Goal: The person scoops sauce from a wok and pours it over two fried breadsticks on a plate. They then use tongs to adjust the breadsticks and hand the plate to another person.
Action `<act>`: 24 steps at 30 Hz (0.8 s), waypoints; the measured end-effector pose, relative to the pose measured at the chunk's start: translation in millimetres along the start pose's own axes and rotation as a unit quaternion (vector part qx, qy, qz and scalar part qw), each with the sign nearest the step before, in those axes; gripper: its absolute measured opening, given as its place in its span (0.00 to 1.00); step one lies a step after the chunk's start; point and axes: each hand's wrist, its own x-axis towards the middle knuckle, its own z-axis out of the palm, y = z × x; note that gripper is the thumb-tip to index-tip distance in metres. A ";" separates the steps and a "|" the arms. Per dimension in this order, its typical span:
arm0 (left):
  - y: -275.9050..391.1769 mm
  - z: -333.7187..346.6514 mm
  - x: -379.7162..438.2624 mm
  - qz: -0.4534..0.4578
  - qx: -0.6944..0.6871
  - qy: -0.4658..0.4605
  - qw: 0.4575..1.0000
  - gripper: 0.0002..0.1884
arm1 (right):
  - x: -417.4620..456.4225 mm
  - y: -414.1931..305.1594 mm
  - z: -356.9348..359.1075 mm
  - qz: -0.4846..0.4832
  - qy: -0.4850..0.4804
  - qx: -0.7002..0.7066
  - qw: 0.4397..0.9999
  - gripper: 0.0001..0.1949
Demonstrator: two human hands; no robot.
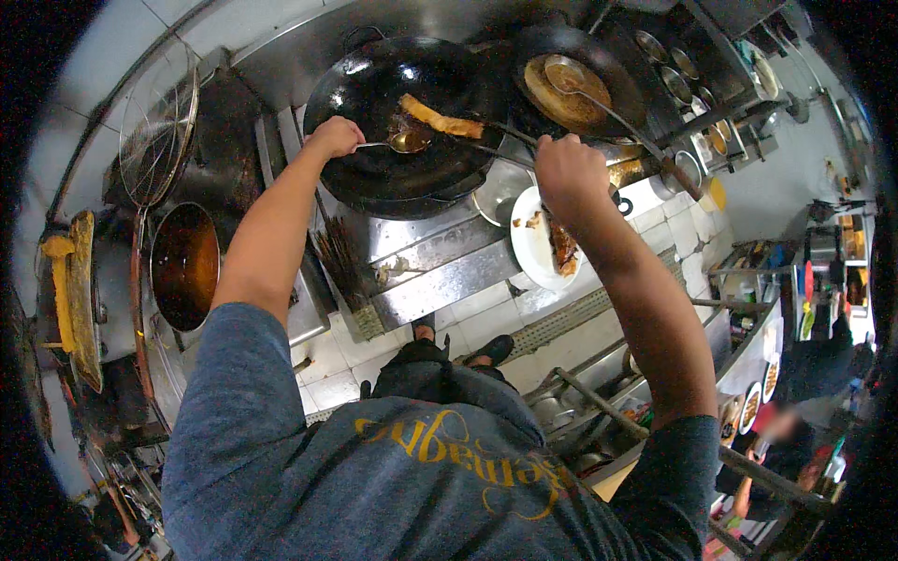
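My left hand [337,137] grips the handle of a metal spoon [409,142]. Its bowl, holding some oily liquid, is inside a large black wok [372,175]. Above the spoon, a long golden-brown strip of food [438,119] lies or hangs over the wok; I cannot tell which. My right hand [572,172] is closed around metal tongs [508,133], whose arms reach to the strip's right end. Below that hand, a white oval plate [526,242] carries a browned piece of food [563,249] and small scraps, partly hidden by my forearm.
A second wok [624,91] contains brown liquid and a long-handled ladle [565,73]. Left are a wire skimmer [158,133] and a pot of dark liquid [184,266]. A bamboo brush [344,259] stands near the steel counter edge [449,280]. Another person [779,435] is at far right.
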 end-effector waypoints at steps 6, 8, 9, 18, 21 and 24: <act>24.7 -29.5 19.0 0.017 0.018 -0.030 0.999 0.14 | 1.3 9.6 -4.1 0.018 -0.014 -0.012 1.000 0.09; 45.6 -36.4 20.3 0.027 0.043 0.000 0.999 0.13 | 0.4 11.4 -7.1 0.015 -0.022 -0.030 0.999 0.09; 57.4 -39.2 19.6 0.032 0.056 0.015 0.998 0.13 | 0.8 11.7 -6.6 0.017 -0.025 -0.030 0.999 0.09; 120.5 -63.1 -18.4 0.009 0.236 0.099 0.967 0.13 | -2.6 8.8 -3.3 0.042 -0.029 -0.009 0.999 0.09; 117.6 -69.8 -29.5 -0.013 0.288 0.142 0.947 0.12 | -6.0 4.3 -5.0 0.050 -0.038 -0.006 0.998 0.09; 107.3 -65.5 -34.4 -0.022 0.321 0.166 0.932 0.13 | -7.4 0.9 2.0 0.052 -0.025 -0.001 0.998 0.08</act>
